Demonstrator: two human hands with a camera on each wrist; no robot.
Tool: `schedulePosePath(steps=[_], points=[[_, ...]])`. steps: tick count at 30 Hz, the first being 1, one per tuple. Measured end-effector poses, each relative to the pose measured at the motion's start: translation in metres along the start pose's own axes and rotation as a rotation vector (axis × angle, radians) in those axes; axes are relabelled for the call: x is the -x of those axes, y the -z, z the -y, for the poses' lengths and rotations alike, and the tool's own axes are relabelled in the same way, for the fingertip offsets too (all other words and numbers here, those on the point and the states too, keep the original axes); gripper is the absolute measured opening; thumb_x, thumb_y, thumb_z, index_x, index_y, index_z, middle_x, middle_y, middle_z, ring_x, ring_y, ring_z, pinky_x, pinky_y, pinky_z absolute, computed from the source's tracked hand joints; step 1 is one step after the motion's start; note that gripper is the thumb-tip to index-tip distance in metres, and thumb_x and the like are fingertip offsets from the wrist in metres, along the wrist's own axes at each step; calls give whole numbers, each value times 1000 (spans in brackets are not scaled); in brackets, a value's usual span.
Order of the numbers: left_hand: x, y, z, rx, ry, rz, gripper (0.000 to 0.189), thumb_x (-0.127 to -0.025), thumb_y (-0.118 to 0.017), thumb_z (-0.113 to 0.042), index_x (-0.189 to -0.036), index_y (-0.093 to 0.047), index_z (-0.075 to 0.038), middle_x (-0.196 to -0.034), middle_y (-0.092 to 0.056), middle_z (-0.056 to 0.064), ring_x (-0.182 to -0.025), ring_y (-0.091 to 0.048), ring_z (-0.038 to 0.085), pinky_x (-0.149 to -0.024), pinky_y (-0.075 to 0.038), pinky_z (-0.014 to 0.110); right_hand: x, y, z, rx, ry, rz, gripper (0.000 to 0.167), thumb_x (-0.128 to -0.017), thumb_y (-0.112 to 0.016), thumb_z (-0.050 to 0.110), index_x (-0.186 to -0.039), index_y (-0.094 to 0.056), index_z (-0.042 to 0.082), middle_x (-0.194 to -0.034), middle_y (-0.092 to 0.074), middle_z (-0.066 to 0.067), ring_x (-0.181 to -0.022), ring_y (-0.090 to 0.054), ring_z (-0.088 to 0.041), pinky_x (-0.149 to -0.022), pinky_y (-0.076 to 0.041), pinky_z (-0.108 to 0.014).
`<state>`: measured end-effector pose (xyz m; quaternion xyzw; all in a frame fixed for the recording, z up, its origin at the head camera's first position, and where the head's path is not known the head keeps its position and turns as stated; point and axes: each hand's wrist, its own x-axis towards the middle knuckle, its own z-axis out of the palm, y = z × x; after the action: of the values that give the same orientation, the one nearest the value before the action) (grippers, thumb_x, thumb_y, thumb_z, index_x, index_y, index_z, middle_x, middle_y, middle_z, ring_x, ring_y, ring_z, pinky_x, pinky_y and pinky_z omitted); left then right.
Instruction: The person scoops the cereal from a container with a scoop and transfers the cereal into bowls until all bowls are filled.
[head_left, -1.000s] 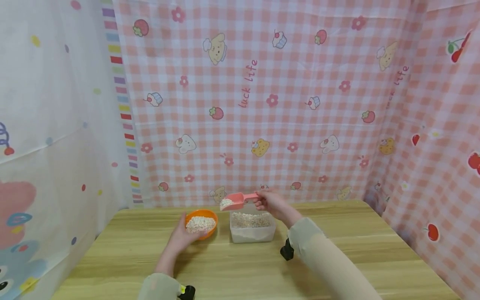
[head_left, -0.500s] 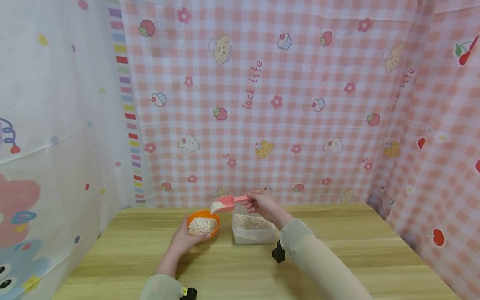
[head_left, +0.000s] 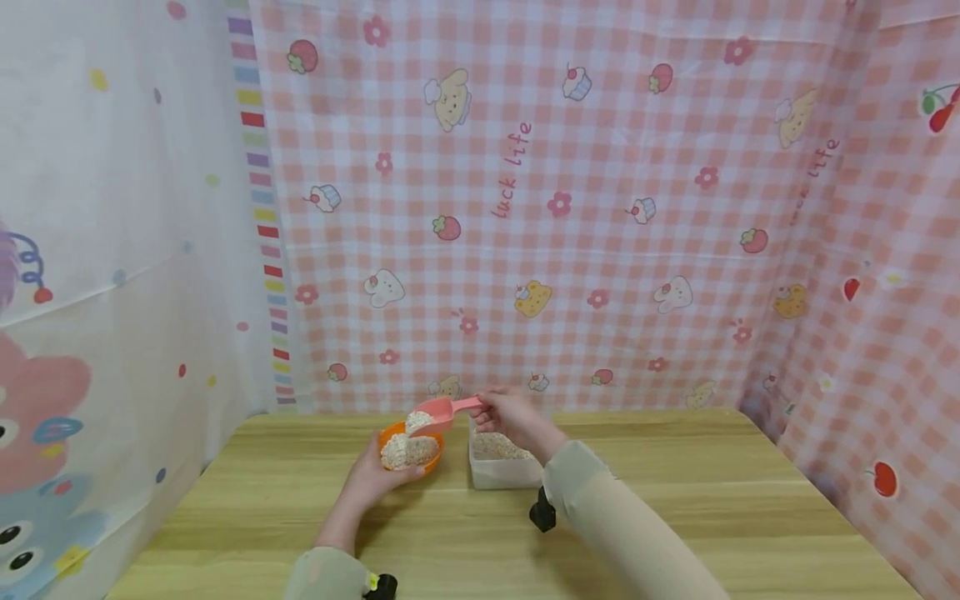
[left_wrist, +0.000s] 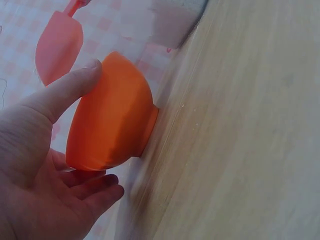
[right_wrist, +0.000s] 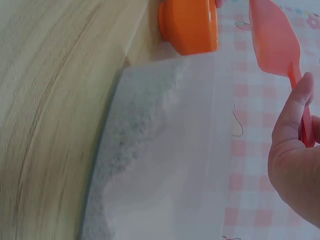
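My left hand (head_left: 371, 480) holds an orange bowl (left_wrist: 112, 115) that stands on the table, with pale oat-like flakes (head_left: 408, 452) inside. The left thumb lies against the bowl's near wall, with the other fingers round its opposite side. Between thumb and fingers, my right hand (head_left: 516, 419) grips the thin handle of a pink scoop (head_left: 439, 411). Flakes sit at the scoop's front, and its lip hangs low over the bowl, tipped down to the left. Below and beside the right hand stands a clear plastic container (head_left: 504, 477) with more flakes, partly hidden by that hand in the head view.
Underneath is a light wooden table (head_left: 712, 492). A pink checked curtain (head_left: 600, 250) hangs behind it, and a white patterned curtain (head_left: 150, 292) on the left. Each sleeve has a black wrist camera (head_left: 542, 510) strapped near it.
My right hand has carried the loaded scoop left and down, from above the container to over the bowl, tipping its lip lower. The left hand keeps its hold on the bowl.
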<state>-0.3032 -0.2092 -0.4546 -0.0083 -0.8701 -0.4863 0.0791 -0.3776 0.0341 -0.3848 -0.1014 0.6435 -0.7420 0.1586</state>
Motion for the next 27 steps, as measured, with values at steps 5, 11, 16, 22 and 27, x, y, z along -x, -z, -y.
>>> schedulePosePath(steps=[5,11,16,22,27], points=[[1,1,0,15,1,11,111,-74,-85,-30,-147,-13,15,-146,-29,37,-134,-31,50,-108,-28,60,-2,-7,-3,17,-5,13,29,-103,-44,8,-122,-53,-12,-77,-62,-9,-60,-58,-10,-58,-55,-22],[2,2,0,25,13,11,114,-73,-85,-30,-148,-11,14,-148,-27,36,-135,-28,50,-109,-26,60,-7,-14,-10,23,-4,1,30,-103,-45,8,-124,-50,-13,-77,-62,-8,-60,-57,-10,-57,-54,-22],[2,2,0,34,8,-2,112,-72,-86,-29,-148,-14,14,-147,-30,35,-134,-32,49,-108,-28,59,-7,-20,-13,43,2,4,30,-102,-47,9,-122,-52,-12,-78,-62,-8,-62,-58,-11,-60,-55,-23],[0,1,0,56,-15,-14,106,-72,-86,-29,-146,-21,12,-142,-39,33,-130,-39,46,-106,-33,58,-8,-28,-14,69,1,20,33,-103,-46,10,-125,-50,-14,-75,-61,-6,-60,-58,-10,-58,-55,-23],[-1,0,2,66,-20,-8,107,-72,-86,-28,-147,-20,13,-144,-37,33,-131,-37,47,-107,-31,59,-14,-33,-17,124,-8,26,32,-103,-45,10,-124,-51,-14,-79,-61,-11,-60,-57,-11,-59,-56,-25]])
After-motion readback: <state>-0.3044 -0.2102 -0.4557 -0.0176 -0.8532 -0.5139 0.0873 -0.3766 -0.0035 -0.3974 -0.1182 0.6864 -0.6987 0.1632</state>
